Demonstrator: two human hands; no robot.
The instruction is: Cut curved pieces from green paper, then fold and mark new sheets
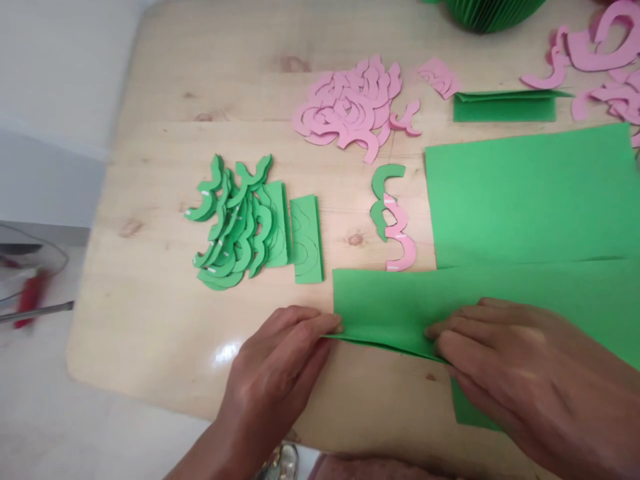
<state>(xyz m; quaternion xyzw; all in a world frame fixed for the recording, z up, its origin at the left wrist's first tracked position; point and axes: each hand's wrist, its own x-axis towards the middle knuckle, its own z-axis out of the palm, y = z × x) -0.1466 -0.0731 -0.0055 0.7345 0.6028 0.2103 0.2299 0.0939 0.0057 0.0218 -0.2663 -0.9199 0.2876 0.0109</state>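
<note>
On the wooden tabletop (150, 300), a green paper sheet (385, 297) is laid close to the near edge, its front margin folded over. The left corner of the fold is pinched between the fingertips of the left hand (283, 357); farther right, the same folded edge is gripped by the bent fingers of the right hand (520, 370). More green paper is seen below the right hand, but whether it belongs to the same sheet cannot be told. Just behind, a second green sheet (525, 193) is spread flat. Between it and a heap of green scalloped cutouts (235, 233), a pink wavy cutout (400, 250) is laid partly over a green wavy cutout (387, 177). Beside the green heap, a folded green rectangle (305, 240) is marked with drawn curves. Farther back, pink cutouts (345, 110) are piled, and a folded green strip (505, 110) is set to their right.
</note>
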